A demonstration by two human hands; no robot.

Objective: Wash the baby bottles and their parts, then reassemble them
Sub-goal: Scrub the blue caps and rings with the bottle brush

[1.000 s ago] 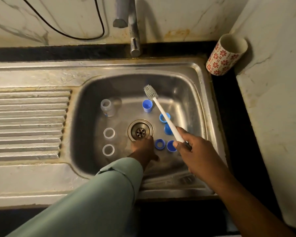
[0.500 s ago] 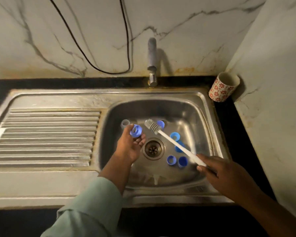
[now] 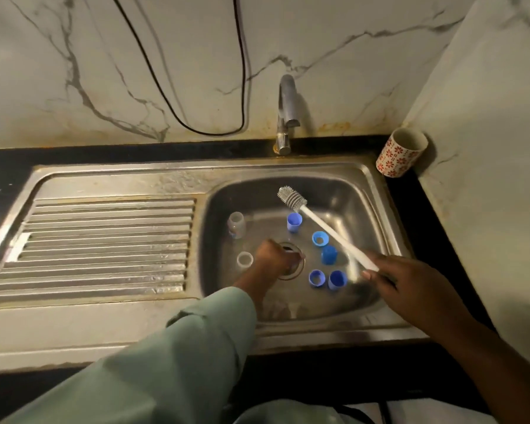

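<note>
In the steel sink [image 3: 377, 191] stand a small clear bottle [image 3: 236, 224], a white ring [image 3: 244, 259] and several blue caps and rings, among them a blue cap [image 3: 294, 222] and a blue ring [image 3: 320, 239]. My left hand [image 3: 274, 258] is down over the drain with its back towards me. Its fingers curl under, and I cannot see what they hold. My right hand [image 3: 410, 286] grips the handle of a white bottle brush [image 3: 325, 231]. The brush's grey bristle head [image 3: 289, 195] points to the sink's back, above the blue parts.
A tap [image 3: 286, 114] stands behind the sink, not running. A ribbed drainboard [image 3: 98, 240] lies to the left. A red-flowered cup [image 3: 401, 153] leans in the back right corner by a marble side wall. A black cable [image 3: 214, 133] hangs on the back wall.
My left hand, raised half a second ago with a blue part in its fingers, has dropped back to the drain. The brush has swung up and back. The camera has tilted slightly.
</note>
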